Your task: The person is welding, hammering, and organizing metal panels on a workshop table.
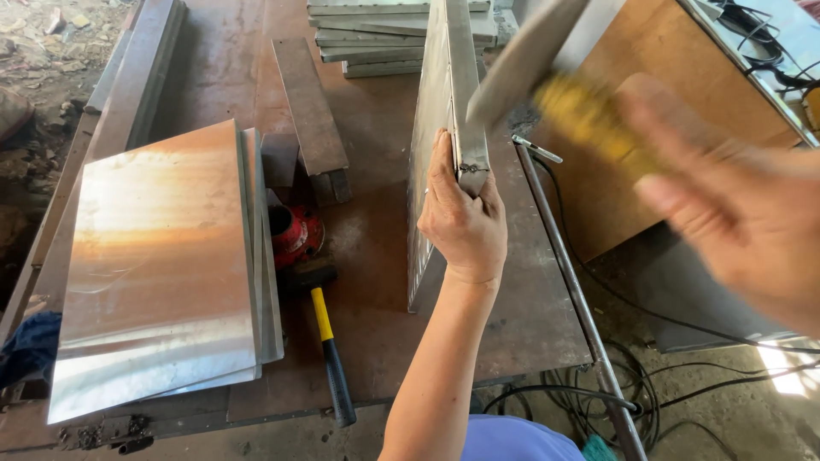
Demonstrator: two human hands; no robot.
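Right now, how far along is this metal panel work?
Finished-looking folded sheet panels lie stacked on the workbench. In hand: the left hand holds one panel on edge while the blurred right hand swings a yellow-handled tool. More pieces wait behind.

I count two hands, my left and my right. There are two hammers: one blurred in my right hand, one with a yellow and black handle lying near the bench's front edge. One panel stands on edge on the bench. One stack of sheets lies at the left edge; I make out at least two sheets in it. Another stack of panels sits at the far edge, about four deep, though I cannot tell exactly. One rusty bar lies mid-bench, one red round fitting, one wooden board off the right edge, one blue cloth by the front left corner.
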